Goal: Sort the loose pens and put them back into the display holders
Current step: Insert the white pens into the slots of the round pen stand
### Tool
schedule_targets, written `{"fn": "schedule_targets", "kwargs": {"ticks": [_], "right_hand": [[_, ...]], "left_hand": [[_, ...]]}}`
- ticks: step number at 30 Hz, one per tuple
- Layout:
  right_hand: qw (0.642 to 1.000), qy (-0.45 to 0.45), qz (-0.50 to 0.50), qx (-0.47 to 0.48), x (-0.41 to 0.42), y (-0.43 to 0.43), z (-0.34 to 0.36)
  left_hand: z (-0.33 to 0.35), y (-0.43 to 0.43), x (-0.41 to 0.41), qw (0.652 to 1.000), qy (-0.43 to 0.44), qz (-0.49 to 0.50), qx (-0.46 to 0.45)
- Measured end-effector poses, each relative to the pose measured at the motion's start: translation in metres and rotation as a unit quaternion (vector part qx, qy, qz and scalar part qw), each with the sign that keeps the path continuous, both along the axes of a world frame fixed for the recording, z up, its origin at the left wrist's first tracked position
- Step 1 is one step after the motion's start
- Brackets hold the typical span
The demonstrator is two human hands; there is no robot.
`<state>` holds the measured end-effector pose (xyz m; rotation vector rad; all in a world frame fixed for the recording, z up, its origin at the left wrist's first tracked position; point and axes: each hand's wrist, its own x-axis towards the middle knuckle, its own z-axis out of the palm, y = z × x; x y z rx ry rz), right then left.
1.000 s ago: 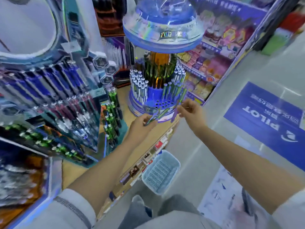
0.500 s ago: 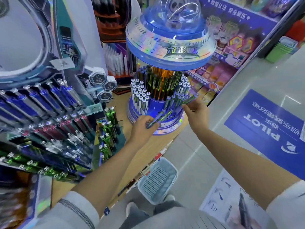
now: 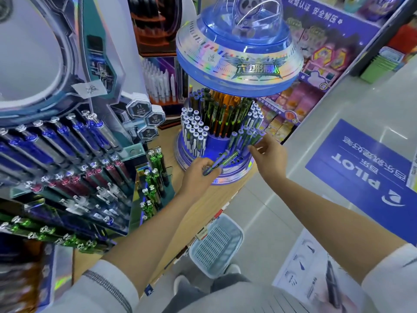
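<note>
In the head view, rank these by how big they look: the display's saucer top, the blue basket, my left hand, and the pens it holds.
1. Saucer top
2. Blue basket
3. Left hand
4. Pens, partly hidden by the fingers

Green and violet-blue were the loose pens [image 3: 222,162] in my left hand [image 3: 198,175], and the display holder [image 3: 228,178] glowed deep blue with a rainbow holographic band! White-capped pens [image 3: 195,132] stood beside black-and-green pens [image 3: 222,116] round an orange core. The basket [image 3: 215,245] was pale blue and slotted, the floor sign [image 3: 365,177] blue with white lettering.
</note>
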<state>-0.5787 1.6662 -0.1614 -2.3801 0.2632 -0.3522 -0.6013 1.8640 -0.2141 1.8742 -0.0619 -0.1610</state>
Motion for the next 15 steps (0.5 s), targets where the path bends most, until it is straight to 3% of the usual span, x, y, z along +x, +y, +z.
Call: {"fn": "schedule_targets", "kwargs": {"ticks": [8,12,15], "right_hand": [[0.999,0.047,0.0,-0.015,0.0,-0.003,-0.005],[0.994,0.044,-0.033,0.094,-0.002,0.002,-0.008],[0.994,0.051,-0.037,0.087,0.001,0.001,-0.008]], "left_hand": [[0.002,0.0,0.0,1.0,0.004,-0.003,-0.005],[0.004,0.001,0.0,1.0,0.006,-0.007,-0.012],[0.008,0.001,-0.001,0.999,0.015,-0.005,-0.032]]}}
